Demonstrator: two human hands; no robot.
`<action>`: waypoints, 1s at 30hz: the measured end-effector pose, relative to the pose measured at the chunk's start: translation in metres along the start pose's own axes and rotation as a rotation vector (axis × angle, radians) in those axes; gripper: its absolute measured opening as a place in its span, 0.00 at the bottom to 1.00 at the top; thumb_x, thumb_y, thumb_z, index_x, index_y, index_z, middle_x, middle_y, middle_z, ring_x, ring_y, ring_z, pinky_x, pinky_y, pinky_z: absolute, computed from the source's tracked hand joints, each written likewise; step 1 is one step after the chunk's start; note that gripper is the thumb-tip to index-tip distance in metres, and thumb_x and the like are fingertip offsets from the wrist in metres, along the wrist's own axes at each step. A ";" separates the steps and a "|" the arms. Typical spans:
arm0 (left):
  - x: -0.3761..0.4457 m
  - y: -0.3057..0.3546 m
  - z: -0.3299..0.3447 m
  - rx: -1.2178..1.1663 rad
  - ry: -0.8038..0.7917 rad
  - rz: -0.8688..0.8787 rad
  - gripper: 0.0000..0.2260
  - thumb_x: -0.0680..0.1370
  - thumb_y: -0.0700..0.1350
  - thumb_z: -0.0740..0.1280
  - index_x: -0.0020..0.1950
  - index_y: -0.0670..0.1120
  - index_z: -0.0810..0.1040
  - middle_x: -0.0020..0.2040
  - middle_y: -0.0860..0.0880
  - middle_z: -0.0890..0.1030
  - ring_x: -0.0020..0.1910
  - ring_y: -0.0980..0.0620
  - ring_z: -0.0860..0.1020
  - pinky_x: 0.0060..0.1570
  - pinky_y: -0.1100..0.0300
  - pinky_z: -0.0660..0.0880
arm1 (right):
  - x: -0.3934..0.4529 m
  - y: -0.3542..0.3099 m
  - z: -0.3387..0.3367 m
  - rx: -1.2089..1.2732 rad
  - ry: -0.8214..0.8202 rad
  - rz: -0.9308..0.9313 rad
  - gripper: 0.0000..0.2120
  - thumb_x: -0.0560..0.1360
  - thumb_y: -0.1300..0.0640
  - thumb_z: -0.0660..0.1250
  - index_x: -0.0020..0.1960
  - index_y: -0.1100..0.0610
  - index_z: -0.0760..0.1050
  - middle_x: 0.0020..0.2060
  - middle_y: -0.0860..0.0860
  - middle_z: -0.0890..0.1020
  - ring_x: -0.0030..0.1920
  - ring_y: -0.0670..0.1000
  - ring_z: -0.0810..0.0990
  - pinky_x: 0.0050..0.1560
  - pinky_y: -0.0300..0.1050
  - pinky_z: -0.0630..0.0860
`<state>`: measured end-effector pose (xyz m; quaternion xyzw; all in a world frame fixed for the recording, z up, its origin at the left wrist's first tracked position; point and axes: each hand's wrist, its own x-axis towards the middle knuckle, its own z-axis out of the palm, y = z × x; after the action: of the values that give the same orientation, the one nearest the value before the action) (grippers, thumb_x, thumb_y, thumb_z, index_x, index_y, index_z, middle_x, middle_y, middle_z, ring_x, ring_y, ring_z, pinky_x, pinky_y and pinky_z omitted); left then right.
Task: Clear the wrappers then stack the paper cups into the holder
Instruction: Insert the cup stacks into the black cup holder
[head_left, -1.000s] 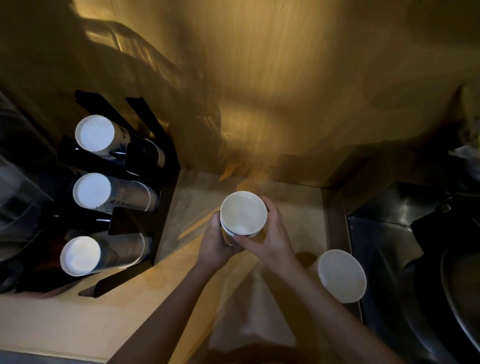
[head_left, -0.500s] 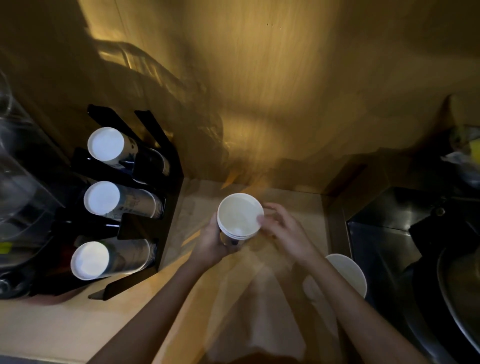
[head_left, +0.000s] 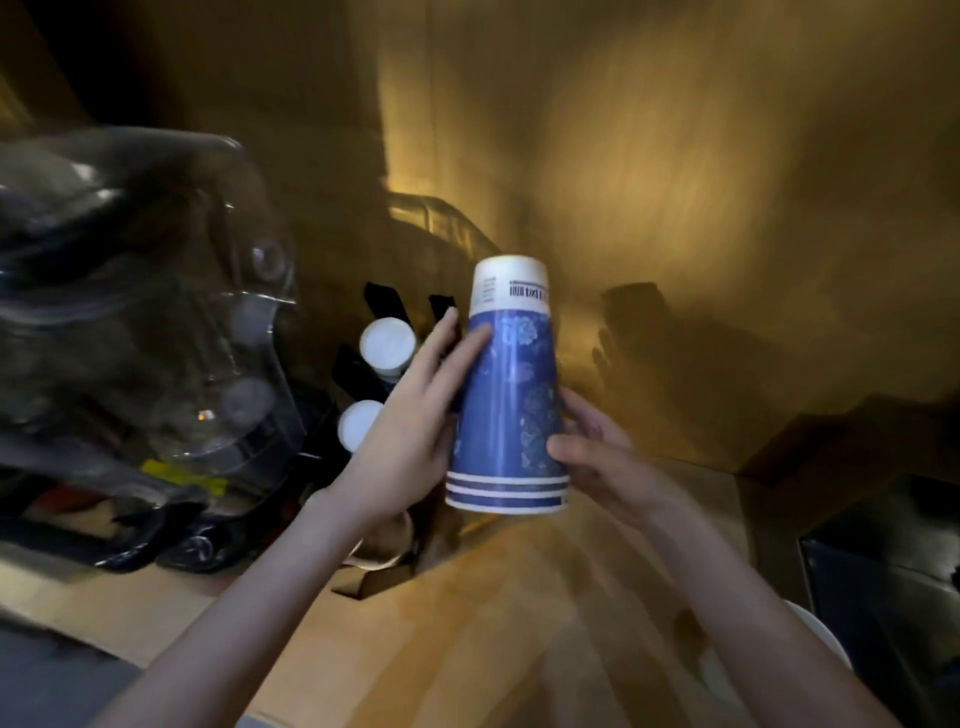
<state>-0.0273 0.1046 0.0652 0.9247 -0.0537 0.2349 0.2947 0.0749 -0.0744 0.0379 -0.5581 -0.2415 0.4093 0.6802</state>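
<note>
A nested stack of blue patterned paper cups (head_left: 511, 395) is held upside down in the air, white base up and rims toward me. My left hand (head_left: 415, 431) presses flat against its left side and my right hand (head_left: 592, 457) grips its lower right side. Behind my left hand stands the black cup holder (head_left: 358, 374), where white cup bottoms (head_left: 387, 345) show in two slots. Another white cup (head_left: 815, 639) peeks out at the lower right, partly hidden by my right forearm.
Clear plastic containers (head_left: 140, 312) and dark clutter fill the left side. The wooden counter (head_left: 467, 623) runs beneath my arms. A dark metal sink (head_left: 893, 587) lies at the right. A wooden wall (head_left: 649, 182) rises behind.
The cup stack has been lifted off the counter and turned upside down, its base now pointing up. Both hands rose with it, and the view swung up and to the right.
</note>
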 end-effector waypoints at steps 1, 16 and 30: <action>-0.003 -0.001 -0.012 -0.140 0.010 -0.104 0.32 0.75 0.35 0.62 0.72 0.56 0.53 0.75 0.48 0.59 0.74 0.54 0.58 0.70 0.49 0.66 | 0.005 -0.007 0.010 -0.033 0.013 -0.049 0.39 0.49 0.51 0.81 0.58 0.44 0.71 0.52 0.47 0.83 0.53 0.50 0.82 0.49 0.46 0.80; 0.020 0.004 -0.123 -0.161 0.466 -0.260 0.38 0.65 0.56 0.73 0.70 0.54 0.61 0.66 0.51 0.74 0.63 0.54 0.73 0.64 0.48 0.72 | 0.108 -0.031 0.098 -0.534 0.280 -0.551 0.39 0.58 0.57 0.80 0.56 0.29 0.65 0.56 0.28 0.72 0.58 0.29 0.71 0.62 0.37 0.71; 0.043 -0.020 -0.113 0.023 0.469 -0.352 0.33 0.66 0.49 0.75 0.68 0.48 0.67 0.57 0.54 0.74 0.57 0.55 0.73 0.61 0.53 0.74 | 0.140 -0.015 0.080 -0.692 0.305 -0.525 0.38 0.62 0.59 0.77 0.66 0.49 0.64 0.58 0.40 0.73 0.59 0.39 0.72 0.54 0.19 0.65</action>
<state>-0.0302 0.1868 0.1554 0.8435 0.1797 0.3881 0.3249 0.0928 0.0853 0.0549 -0.7262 -0.3942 0.0314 0.5624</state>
